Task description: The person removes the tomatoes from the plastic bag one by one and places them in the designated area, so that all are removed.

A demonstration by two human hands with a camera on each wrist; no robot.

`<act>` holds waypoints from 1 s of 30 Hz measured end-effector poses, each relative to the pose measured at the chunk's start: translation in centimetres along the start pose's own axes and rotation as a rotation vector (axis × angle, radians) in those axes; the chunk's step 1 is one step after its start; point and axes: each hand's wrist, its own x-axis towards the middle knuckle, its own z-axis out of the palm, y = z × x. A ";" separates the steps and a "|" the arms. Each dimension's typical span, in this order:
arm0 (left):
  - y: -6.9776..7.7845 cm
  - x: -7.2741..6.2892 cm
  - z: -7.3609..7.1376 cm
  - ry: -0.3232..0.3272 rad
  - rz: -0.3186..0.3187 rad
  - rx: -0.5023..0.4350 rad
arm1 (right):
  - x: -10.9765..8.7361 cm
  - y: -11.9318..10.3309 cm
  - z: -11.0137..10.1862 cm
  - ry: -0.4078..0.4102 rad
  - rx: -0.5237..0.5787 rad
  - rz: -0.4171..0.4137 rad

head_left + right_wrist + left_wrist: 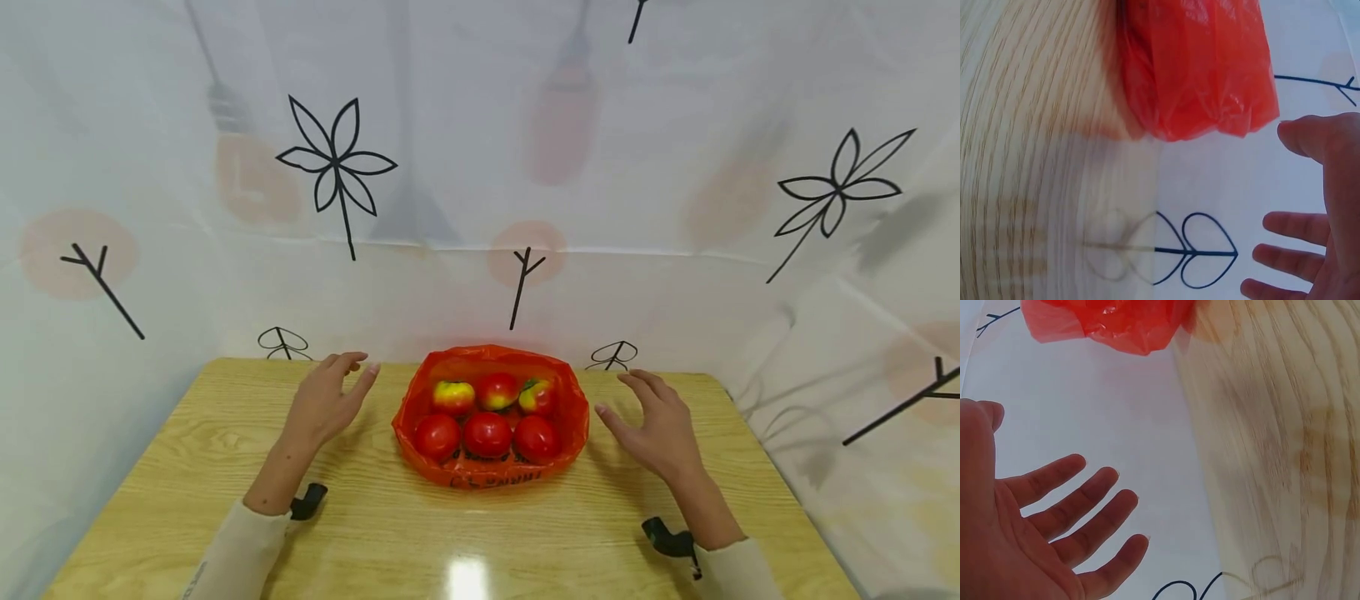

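A red plastic bag (420,462) stands on the table with its mouth spread wide and its rim rolled outward. Inside lie two rows of round fruit: plain red ones such as the front tomato (487,435), and red-and-yellow ones like the apple-like fruit (453,397) behind. To the bag's left, my left hand (324,406) hovers with relaxed, spread fingers, holding nothing. My right hand (656,425) hovers on the other side, its thumb near the bag but apart from it. Both wrist views show the bag's outer side (1116,325) beyond loosely extended fingers.
The wooden table (375,542) carries the bag near its back edge. Behind it hangs a pale curtain (450,292) with black plant drawings and faded orange spots. Dark wrist straps (667,540) stick out beside the light sleeves (243,546).
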 end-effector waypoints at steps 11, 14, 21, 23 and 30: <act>1.2 -0.2 1.2 -0.051 -0.003 -0.026 | 0.0 -1.1 0.3 0.003 0.049 -0.045; 1.6 -0.2 1.5 -0.060 0.000 -0.034 | 0.1 -1.6 0.3 0.002 0.058 -0.057; 2.6 -0.4 2.2 -0.105 -0.015 -0.023 | 0.2 -2.7 0.6 -0.003 0.065 -0.090; 2.9 -0.5 2.4 -0.114 -0.025 -0.028 | 0.2 -3.1 0.8 0.001 0.067 -0.104; 3.8 -0.7 2.9 -0.143 -0.024 -0.061 | 0.0 -4.4 1.4 -0.014 0.060 -0.129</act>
